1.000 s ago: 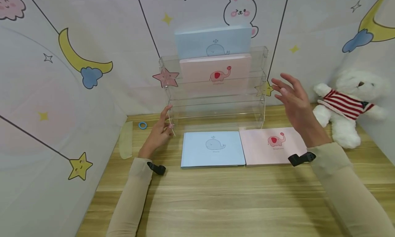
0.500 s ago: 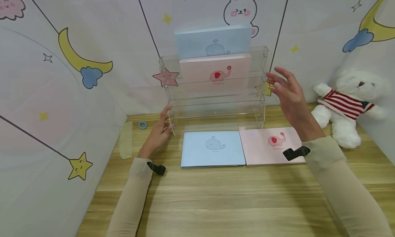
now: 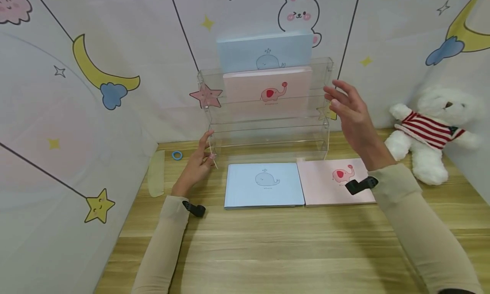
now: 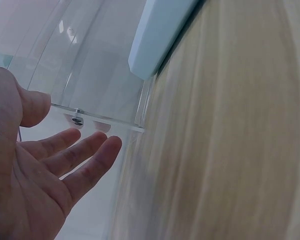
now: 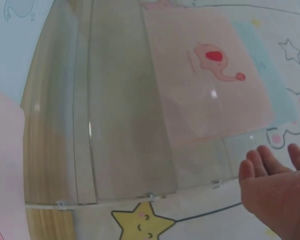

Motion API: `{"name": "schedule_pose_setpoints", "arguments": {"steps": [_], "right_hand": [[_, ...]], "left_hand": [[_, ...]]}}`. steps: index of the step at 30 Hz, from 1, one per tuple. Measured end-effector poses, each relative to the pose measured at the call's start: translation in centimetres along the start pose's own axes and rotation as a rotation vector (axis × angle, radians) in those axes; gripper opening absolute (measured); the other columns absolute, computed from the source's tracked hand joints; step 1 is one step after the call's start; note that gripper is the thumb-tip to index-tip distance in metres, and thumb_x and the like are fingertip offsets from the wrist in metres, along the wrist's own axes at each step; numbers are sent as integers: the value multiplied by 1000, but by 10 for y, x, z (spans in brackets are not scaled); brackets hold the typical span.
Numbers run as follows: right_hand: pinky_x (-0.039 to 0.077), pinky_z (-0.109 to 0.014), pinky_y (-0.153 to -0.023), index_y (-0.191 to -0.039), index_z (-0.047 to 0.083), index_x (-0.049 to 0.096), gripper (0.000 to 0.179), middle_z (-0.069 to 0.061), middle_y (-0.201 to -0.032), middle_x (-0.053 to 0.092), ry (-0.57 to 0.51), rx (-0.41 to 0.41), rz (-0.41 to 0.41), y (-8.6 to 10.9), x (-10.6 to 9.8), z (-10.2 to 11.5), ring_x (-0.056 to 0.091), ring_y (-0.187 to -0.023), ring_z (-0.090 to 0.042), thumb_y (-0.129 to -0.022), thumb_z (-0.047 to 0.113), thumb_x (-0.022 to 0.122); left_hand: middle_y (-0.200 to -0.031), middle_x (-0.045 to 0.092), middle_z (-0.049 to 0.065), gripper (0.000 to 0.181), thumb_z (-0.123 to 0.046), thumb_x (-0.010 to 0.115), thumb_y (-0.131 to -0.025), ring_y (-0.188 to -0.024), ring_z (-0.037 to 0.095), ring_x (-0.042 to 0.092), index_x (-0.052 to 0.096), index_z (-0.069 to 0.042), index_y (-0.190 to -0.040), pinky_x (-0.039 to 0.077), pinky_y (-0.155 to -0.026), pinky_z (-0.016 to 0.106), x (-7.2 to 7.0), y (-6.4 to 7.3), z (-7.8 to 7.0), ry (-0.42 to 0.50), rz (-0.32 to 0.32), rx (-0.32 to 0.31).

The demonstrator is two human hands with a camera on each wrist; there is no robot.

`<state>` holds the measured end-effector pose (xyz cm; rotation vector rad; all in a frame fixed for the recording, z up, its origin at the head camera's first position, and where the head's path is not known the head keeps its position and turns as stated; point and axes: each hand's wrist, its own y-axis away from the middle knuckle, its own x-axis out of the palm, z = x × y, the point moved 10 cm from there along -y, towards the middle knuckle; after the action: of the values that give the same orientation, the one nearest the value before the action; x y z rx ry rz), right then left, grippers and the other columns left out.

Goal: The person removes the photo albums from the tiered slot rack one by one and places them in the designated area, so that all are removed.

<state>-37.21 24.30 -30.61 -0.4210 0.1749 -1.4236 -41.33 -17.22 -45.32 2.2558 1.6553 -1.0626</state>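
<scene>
My left hand (image 3: 195, 168) is at the left side of a clear tiered rack (image 3: 268, 132). Its thumb touches the side panel's front edge, with fairly straight fingers along the outside. My right hand (image 3: 354, 119) hovers off the rack's right side, fingers apart and holding nothing. In the upper tiers stand a pink elephant booklet (image 3: 245, 87) and, behind it, a light blue whale booklet (image 3: 233, 55). Flat on the table in front lie another blue whale booklet (image 3: 245, 187) and a pink elephant booklet (image 3: 321, 192), side by side. My right forearm partly covers that pink one.
A white teddy bear (image 3: 425, 158) in a striped shirt sits at the right. A blue ring (image 3: 177, 155) and a pale yellow strip (image 3: 156, 175) lie left of the rack. Behind the rack hangs a patterned cloth (image 3: 245, 13). The wooden table (image 3: 268, 251) extends forward.
My right hand has moved left and slightly up, closer to the rack's right side. My left hand, the rack and the booklets have stayed put.
</scene>
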Motion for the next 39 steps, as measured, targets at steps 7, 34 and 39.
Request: {"name": "schedule_pose_setpoints", "arguments": {"steps": [7,34,39], "right_hand": [[15,-47,-138,-165,14,34,60,-21,-174,31,59,3,2,-11,5,-1,27,-162,-34,-108,13,55],[42,-26,-120,-163,14,38,66,-18,-166,43,120,15,-21,-49,20,-5,41,-153,-29,-104,9,65],[47,-17,-108,-162,15,41,65,-13,-155,51,143,3,-39,-52,22,-3,46,-145,-27,-102,9,66]], "left_hand": [[-169,32,32,78,-5,49,-112,-124,50,70,11,-40,-171,66,-90,56,0,1,-2,-14,2,-8],[-161,45,33,72,-7,49,-113,-123,50,71,14,-33,-170,60,-91,56,0,0,0,3,5,17],[-159,47,33,73,-7,50,-113,-121,49,72,14,-34,-170,60,-89,52,-1,-1,-1,0,-1,22]]}}
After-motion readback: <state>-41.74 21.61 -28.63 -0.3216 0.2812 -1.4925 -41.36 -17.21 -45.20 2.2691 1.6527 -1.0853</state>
